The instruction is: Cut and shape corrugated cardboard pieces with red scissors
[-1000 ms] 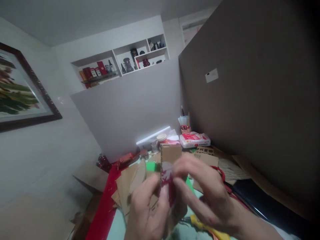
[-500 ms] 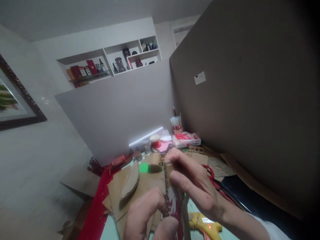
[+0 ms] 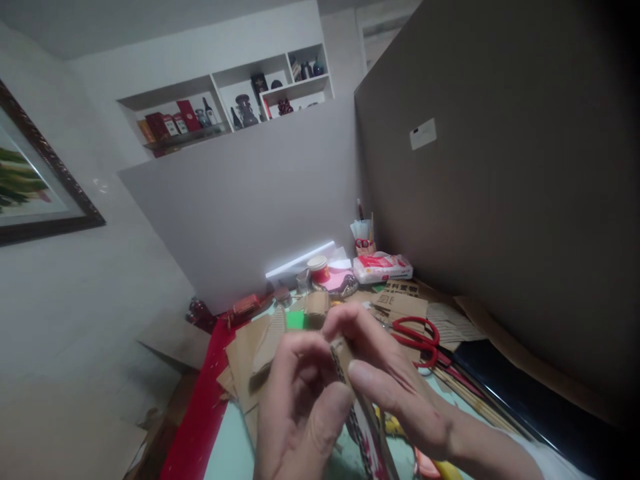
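A narrow piece of corrugated cardboard [image 3: 364, 427], with red and white print on one side, is held on edge low in the middle of the view. My right hand [image 3: 400, 377] pinches its top end between thumb and fingers. On the other side my left hand [image 3: 300, 413] is curled, its fingertips and thumb against the cardboard's fluted edge. Part of the piece is hidden by my fingers. Under my right hand lies a yellow tool [image 3: 395, 424], partly covered. To the right rest red-handled scissors [image 3: 419, 339].
Cut cardboard sheets [image 3: 245, 340] lie at the left over a pale green tabletop [image 3: 227, 443] with a red edge [image 3: 195, 427]. A red cup [image 3: 319, 269] and a soft red-and-white pack [image 3: 383, 268] stand at the back. Grey panels [image 3: 280, 180] wall the table in.
My left hand has moved up along the cardboard, closer to my right hand. The piece now tilts more, its lower end to the right. The camera view has shifted, showing the scissors more fully.
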A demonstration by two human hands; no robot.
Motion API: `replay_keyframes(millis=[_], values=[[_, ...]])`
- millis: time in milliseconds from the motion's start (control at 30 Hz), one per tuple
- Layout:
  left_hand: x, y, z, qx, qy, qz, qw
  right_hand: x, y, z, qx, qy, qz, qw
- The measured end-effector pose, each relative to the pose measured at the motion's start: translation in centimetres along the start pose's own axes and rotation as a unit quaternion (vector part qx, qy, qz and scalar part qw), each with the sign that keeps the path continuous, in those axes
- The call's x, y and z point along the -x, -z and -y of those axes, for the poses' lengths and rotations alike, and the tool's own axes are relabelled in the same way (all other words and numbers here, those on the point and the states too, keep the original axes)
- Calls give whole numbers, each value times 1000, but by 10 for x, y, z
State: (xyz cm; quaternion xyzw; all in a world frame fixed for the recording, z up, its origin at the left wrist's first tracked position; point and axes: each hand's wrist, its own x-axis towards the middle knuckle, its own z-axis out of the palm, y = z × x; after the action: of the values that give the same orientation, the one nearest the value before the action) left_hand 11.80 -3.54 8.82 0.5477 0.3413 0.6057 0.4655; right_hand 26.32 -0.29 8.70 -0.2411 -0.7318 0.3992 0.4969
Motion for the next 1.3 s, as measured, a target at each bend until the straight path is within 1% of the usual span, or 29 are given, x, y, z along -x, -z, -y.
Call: replay_keyframes(millis=[67, 167, 267, 400, 467, 567, 667, 733, 867, 967, 1033, 1133, 1200, 1300], values=[[-1, 1, 0, 9, 32, -8, 999, -1, -2, -6, -13, 14, -7, 1000], [-2, 3, -1, -1, 47, -7, 999, -3, -4, -14, -14, 34, -7, 999], [-3, 3, 0, -21, 45, -8, 999, -6, -2, -17, -6, 68, -6, 998], [-3, 3, -1, -52, 14, -37, 998, -7, -2, -15, 11, 97, 2, 995], [-4, 4, -1, -56, 23, -40, 997, -7, -4, -13, 25, 104, -4, 994], [-7, 7, -1, -60, 26, -32, 997, -7, -9, -12, 56, 96, -28, 993], [-11, 11, 1, -59, 5, -27, 998, -7, -11, -13, 93, 92, -44, 990], [-14, 12, 1, -82, -18, -45, 995, -8, -11, -12, 134, 108, -63, 983], [-19, 13, 1, -174, -100, -83, 976, -7, -10, -6, 259, 160, -111, 946], [-20, 14, 2, -213, -149, -103, 960, -5, -12, -1, 312, 171, -106, 928], [-19, 15, 3, -212, -155, -114, 958, -4, -15, 1, 312, 164, -88, 932], [-19, 16, 4, -184, -148, -109, 966, -5, -17, 6, 267, 110, -51, 956], [-18, 16, 4, -157, -153, -87, 972, -6, -17, 10, 227, 56, -31, 972], [-16, 13, 3, -75, -123, -41, 989, -6, -14, 16, 187, -12, 16, 982]])
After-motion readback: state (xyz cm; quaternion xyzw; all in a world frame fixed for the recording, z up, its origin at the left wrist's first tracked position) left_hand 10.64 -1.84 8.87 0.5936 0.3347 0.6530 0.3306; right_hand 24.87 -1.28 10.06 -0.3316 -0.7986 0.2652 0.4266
